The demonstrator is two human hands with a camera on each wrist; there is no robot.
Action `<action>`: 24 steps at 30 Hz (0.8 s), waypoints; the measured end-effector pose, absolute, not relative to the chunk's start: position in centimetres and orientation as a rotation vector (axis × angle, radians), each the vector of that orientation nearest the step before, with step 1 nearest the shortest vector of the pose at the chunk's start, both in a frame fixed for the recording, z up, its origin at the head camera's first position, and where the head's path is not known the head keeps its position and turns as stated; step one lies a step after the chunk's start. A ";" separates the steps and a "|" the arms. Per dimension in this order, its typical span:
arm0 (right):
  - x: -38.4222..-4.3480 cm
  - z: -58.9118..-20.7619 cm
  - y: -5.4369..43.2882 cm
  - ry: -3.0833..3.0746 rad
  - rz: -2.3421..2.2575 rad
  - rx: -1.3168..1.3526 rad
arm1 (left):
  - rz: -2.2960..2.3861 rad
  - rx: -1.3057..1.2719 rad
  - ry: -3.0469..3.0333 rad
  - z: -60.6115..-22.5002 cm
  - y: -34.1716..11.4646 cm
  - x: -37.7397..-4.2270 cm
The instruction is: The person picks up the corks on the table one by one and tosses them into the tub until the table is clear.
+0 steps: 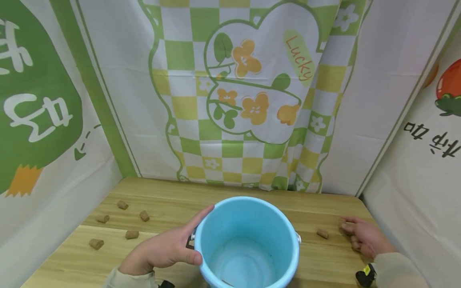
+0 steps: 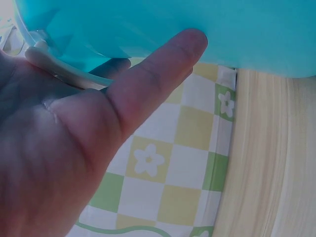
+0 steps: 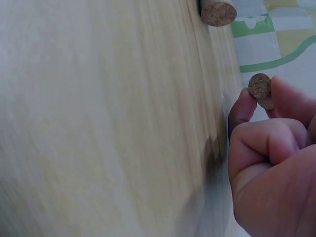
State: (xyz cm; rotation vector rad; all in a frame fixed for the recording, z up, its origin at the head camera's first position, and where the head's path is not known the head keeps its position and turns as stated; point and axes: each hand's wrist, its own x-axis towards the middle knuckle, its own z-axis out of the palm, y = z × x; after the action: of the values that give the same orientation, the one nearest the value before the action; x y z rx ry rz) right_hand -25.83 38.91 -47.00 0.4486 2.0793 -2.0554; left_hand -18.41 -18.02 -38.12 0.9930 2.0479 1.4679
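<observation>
A light blue bucket (image 1: 248,248) stands upright on the table in the head view. My left hand (image 1: 169,244) rests against its left side, fingers and thumb spread straight by the handle joint; in the left wrist view a straight finger (image 2: 158,79) touches the blue wall. Off to the bucket's right, my right hand (image 1: 365,236) pinches a cork (image 3: 260,86) between thumb and fingertips, its round end showing in the right wrist view. Between that hand and the bucket lies another cork (image 1: 322,233) on the wood.
Several corks (image 1: 132,235) lie scattered on the left part of the wooden table (image 1: 173,196). Printed cloth (image 1: 230,160) hangs behind the table, with more hanging at both sides. A thin brown sliver (image 1: 227,283) shows at the bucket's lower inside edge.
</observation>
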 end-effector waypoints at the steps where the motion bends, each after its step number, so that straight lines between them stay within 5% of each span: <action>1: -25.9 -47.0 38.8 2.085 -2.051 0.465 | 1.471 0.992 2.048 -38.1 -18.0 -18.4; 24: -26.0 -45.6 38.0 2.280 -2.009 0.333 | 1.470 1.073 2.097 -38.4 -18.1 -18.4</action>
State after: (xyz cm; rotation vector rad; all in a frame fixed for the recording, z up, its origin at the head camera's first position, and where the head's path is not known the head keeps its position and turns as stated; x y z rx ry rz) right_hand -26.03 37.96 -45.55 0.3334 2.2800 -2.0085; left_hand -18.36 -18.06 -38.42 1.0729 2.0965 1.4695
